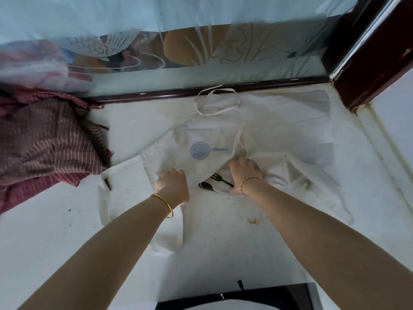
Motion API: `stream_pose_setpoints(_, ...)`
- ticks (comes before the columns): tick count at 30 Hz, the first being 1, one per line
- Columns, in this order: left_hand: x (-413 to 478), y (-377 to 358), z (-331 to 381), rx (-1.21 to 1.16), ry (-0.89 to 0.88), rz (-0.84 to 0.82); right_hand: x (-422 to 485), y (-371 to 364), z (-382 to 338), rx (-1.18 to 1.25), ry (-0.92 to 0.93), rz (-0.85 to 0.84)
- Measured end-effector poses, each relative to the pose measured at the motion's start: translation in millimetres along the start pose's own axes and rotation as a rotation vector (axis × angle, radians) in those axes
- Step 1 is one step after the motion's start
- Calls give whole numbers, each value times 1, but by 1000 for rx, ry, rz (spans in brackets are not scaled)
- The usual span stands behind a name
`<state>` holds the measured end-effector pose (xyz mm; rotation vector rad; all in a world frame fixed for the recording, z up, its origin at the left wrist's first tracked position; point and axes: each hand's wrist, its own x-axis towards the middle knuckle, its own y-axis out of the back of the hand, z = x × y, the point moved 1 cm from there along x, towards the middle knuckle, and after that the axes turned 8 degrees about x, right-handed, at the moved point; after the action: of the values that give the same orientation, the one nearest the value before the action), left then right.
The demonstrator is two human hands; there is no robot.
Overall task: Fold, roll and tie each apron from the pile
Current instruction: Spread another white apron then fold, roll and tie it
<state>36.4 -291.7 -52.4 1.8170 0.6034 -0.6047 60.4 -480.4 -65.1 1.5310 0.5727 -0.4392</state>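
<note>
Both hands down on the cream apron (257, 130). Left hand (173, 183) has fingers curled into the cloth near its lower-left part, bunching a fold, so it's gripping the apron fabric. Right hand (244, 170) lies on the cloth with fingers bent over a gathered ridge; looks like it clutches the fabric too, thumb side hidden, not fully sure. Between the two hands a black fork-and-spoon print (214, 182) shows on a turned-up bit of the apron. Just beyond the hands, a blue-grey frying pan print (202, 149).

Gold bangle (164, 204) on the left wrist, thin dark-and-gold cord bracelet (249, 182) on the right wrist.

Apron is spread crumpled across the white floor (55, 238), its far edge touching the dark wooden sill (156, 95). Apron ties (214, 104) lie looped in a tangle at the far end, one strand running back toward the right hand. A loose strap part trails near the left forearm.

To the left, well apart from the hands, a pile of maroon striped cloth (44, 139), edge near the apron's left corner. Behind the sill, a frosted glass panel (201, 52) with fish and leaf etching. Dark red door frame (380, 52) at upper right. Brownish stain on the floor (253, 220) beside the right forearm.
</note>
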Motion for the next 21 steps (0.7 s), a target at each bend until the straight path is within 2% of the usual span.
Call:
stream_pose_setpoints(2,-5,-2,-10,45,8,-51,-4,-3,4,-26,-22,-22)
stream_pose_setpoints(7,-14,12,-29,86,-209,-230,-19,-12,16,-93,-37,-64)
stream_pose_setpoints(12,-21,35,-63,27,-190,-489,-37,-28,22,-242,10,-80)
stream_pose_setpoints(15,-31,53,-73,53,-93,-468,-45,-31,22,-230,65,-113)
stream_pose_setpoints(19,-25,44,-72,122,-15,-213,-56,-13,25,-42,199,-137)
stream_pose_setpoints(21,-20,38,-68,206,39,-210,-61,-4,29,65,195,4)
